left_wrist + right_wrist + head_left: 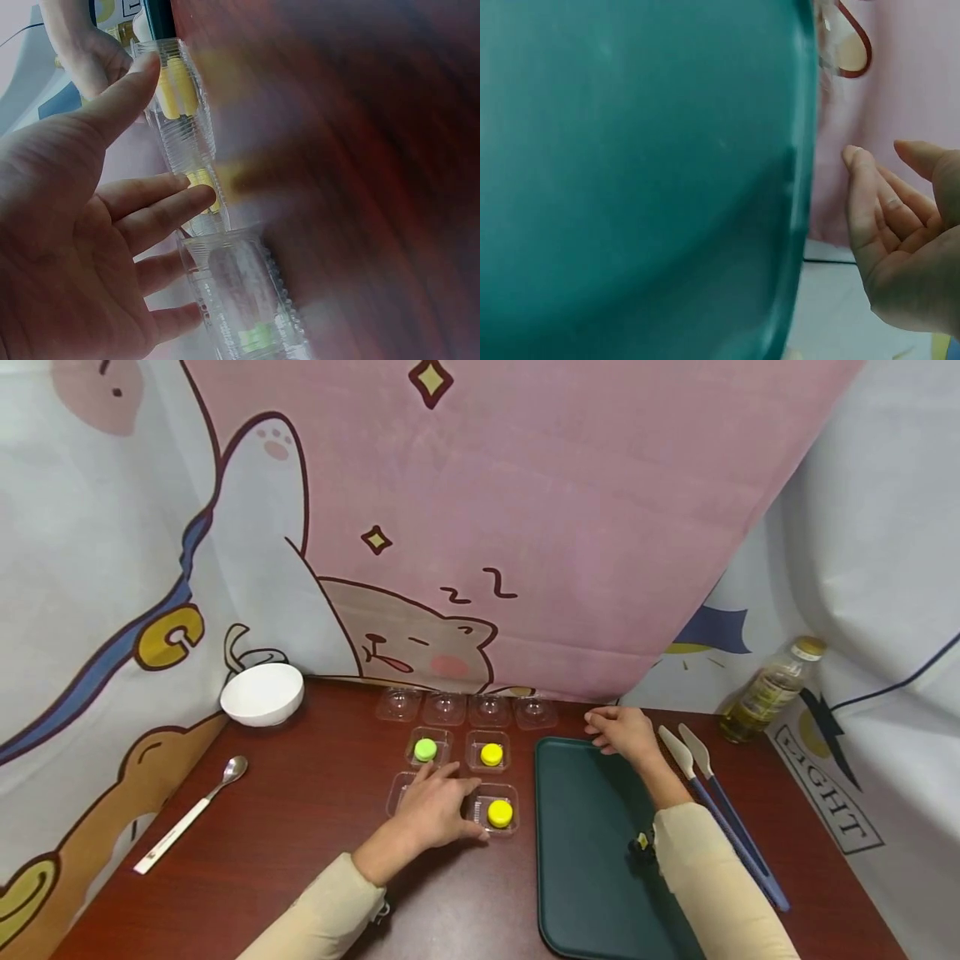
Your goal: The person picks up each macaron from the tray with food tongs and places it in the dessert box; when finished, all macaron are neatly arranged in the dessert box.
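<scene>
My left hand [433, 810] reaches over the front clear plastic boxes, fingers spread. Its thumb [139, 86] is at the edge of the front right box [512, 793], which holds a yellow macaron [500, 814]. The hand partly covers the front left box [400, 789]; its contents I cannot tell. Behind stand two more boxes, one with a green macaron [425, 750], one with a yellow macaron [492, 754]. My right hand [626, 732] hovers by the far edge of the dark green tray [581, 852], fingers loosely bent, holding nothing.
Several clear domed lids [445, 708] line the back by the patterned cloth. A white bowl [262, 695] and a spoon [183, 822] are on the left. Blue-handled tongs [723, 814] and an oil bottle [768, 693] stand at the right. A small dark object [641, 850] is on the tray.
</scene>
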`<state>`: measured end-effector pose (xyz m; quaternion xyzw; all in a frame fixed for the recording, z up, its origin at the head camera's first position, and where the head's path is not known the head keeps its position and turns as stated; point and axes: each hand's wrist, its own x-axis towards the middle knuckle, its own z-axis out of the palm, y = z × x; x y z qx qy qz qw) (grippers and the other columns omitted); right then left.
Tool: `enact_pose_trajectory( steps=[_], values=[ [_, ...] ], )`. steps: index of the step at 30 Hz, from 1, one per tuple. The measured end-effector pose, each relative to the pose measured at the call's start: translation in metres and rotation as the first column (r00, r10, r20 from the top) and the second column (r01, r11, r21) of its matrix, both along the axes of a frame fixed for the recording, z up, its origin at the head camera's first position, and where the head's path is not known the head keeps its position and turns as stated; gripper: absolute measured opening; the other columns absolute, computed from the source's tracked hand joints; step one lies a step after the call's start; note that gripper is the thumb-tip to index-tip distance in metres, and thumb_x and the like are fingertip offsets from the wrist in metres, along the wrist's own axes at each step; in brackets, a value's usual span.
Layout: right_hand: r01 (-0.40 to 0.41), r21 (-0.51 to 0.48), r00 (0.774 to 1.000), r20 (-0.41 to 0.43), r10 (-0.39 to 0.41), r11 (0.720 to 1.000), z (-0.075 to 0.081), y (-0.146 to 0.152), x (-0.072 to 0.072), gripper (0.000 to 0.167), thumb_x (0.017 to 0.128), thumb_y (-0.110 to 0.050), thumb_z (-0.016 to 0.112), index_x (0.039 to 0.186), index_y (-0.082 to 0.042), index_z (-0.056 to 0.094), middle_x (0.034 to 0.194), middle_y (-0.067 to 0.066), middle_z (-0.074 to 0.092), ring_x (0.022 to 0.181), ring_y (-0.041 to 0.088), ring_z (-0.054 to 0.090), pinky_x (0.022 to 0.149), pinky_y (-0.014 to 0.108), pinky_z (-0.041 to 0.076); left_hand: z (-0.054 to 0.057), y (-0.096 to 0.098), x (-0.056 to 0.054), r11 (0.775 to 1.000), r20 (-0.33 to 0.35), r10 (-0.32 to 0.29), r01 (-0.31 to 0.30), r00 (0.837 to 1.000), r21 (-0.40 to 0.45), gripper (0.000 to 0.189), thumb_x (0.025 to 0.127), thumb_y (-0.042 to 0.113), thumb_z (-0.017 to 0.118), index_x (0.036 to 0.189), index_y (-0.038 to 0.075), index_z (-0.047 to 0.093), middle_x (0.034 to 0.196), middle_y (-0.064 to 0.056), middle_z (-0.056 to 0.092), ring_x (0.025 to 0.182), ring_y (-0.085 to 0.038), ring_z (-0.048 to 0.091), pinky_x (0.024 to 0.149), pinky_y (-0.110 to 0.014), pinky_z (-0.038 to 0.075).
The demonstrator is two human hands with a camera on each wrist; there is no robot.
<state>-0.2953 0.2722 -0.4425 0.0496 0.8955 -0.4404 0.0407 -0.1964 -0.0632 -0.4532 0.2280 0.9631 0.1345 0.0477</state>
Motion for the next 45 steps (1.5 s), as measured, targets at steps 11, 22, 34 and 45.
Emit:
enact_pose_trajectory(
  steps=[11, 22, 34, 45],
  values=[
    [0.041, -0.049, 0.999, 0.024, -0.04, 0.998, -0.011, -0.016, -0.01, 0.047, 0.104, -0.034, 0.057, 0.138, -0.001, 0.06, 0.116, 0.021, 0.074, 0.079, 0.02, 0.076, 0.067, 0.03, 0.063, 0.001, 0.001, 0.0, 1.0, 0.003, 0.003, -0.003, 1.0, 0.001, 0.083, 0.071, 0.058, 0.085, 0.14, 0.016, 0.063, 0.138, -0.001, 0.066, 0.146, -0.03, 0.044, 0.124, -0.059, 0.024],
    [0.047, -0.063, 0.998, 0.04, -0.045, 0.997, -0.018, -0.028, -0.02, 0.045, 0.102, -0.029, 0.06, 0.135, 0.003, 0.062, 0.116, 0.023, 0.073, 0.066, 0.01, 0.072, 0.061, 0.029, 0.062, 0.0, 0.001, 0.0, 1.0, -0.017, -0.007, 0.007, 1.0, -0.003, 0.082, 0.071, 0.058, 0.086, 0.138, 0.016, 0.064, 0.138, 0.0, 0.067, 0.145, -0.03, 0.045, 0.123, -0.059, 0.025],
    [0.046, -0.087, 0.997, 0.065, -0.04, 0.995, -0.021, -0.038, -0.027, 0.045, 0.101, -0.026, 0.061, 0.133, 0.006, 0.061, 0.11, 0.024, 0.075, 0.061, 0.012, 0.071, 0.059, 0.03, 0.062, 0.0, 0.0, 0.001, 1.0, -0.016, -0.005, 0.004, 1.0, -0.009, 0.081, 0.071, 0.058, 0.085, 0.138, 0.016, 0.064, 0.137, 0.001, 0.067, 0.145, -0.029, 0.045, 0.123, -0.059, 0.025],
    [0.053, -0.129, 0.995, 0.091, -0.041, 0.99, -0.024, -0.046, -0.029, 0.045, 0.102, -0.022, 0.06, 0.135, 0.007, 0.059, 0.112, 0.026, 0.074, 0.059, 0.011, 0.07, 0.059, 0.031, 0.063, -0.001, 0.0, 0.0, 1.0, -0.039, -0.015, 0.014, 0.999, -0.008, 0.082, 0.071, 0.059, 0.085, 0.137, 0.016, 0.065, 0.136, 0.001, 0.068, 0.145, -0.03, 0.046, 0.122, -0.059, 0.027]
  ],
)
